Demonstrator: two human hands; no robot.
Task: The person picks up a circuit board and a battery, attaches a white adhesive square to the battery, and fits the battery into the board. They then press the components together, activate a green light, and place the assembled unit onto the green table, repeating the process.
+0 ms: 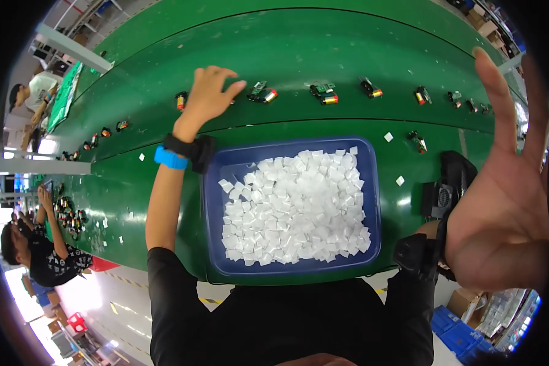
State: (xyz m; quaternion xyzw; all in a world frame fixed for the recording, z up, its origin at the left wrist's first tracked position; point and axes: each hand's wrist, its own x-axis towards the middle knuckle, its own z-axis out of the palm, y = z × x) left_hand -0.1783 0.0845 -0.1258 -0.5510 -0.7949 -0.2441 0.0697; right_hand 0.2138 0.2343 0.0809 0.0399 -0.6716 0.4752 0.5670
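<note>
My left hand (210, 94) reaches out over the green belt with its thumb and fingers apart and nothing seen in it. Just to its left lies a small battery assembly (181, 100), partly behind the hand. To its right is another battery assembly with a green circuit board (262, 92). Close to the camera at the right, my right hand (500, 201) is raised, palm showing and fingers stretched out, holding nothing visible. Between my arms stands a blue tray (375, 207) heaped with small white square pieces (299, 207).
More battery assemblies (324, 94) lie in a line along the belt. One assembly (417, 141) and loose white squares (388, 137) lie right of the tray. A black device with a fan grille (436, 198) stands near my right wrist. A co-worker (43, 250) works at the left.
</note>
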